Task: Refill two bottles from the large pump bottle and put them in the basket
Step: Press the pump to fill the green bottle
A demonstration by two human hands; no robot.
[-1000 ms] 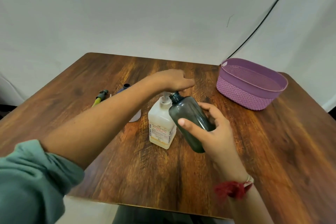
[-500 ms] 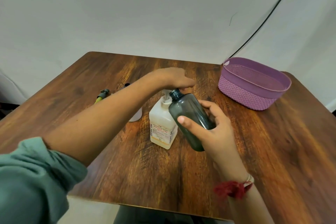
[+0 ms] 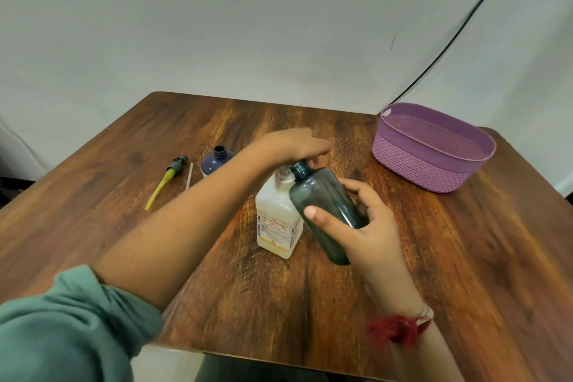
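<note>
The large pump bottle (image 3: 277,220) stands mid-table, its pump head mostly hidden under the left hand (image 3: 291,146), whose fingers lie flat on it. At its 3 o'clock the right hand (image 3: 369,229) wraps the tilted dark grey bottle (image 3: 322,195), mouth against the pump. The basket (image 3: 418,164) sits at 2 o'clock, and the forearm half hides the blue bottle (image 3: 217,161) at 10.

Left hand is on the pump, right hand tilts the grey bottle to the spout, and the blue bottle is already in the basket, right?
Not quite. The head view shows the blue bottle standing uncapped on the table beyond the left forearm, not in the basket. The rest holds: left hand on top of the pump bottle, right hand tilting the grey bottle to its spout.
</note>
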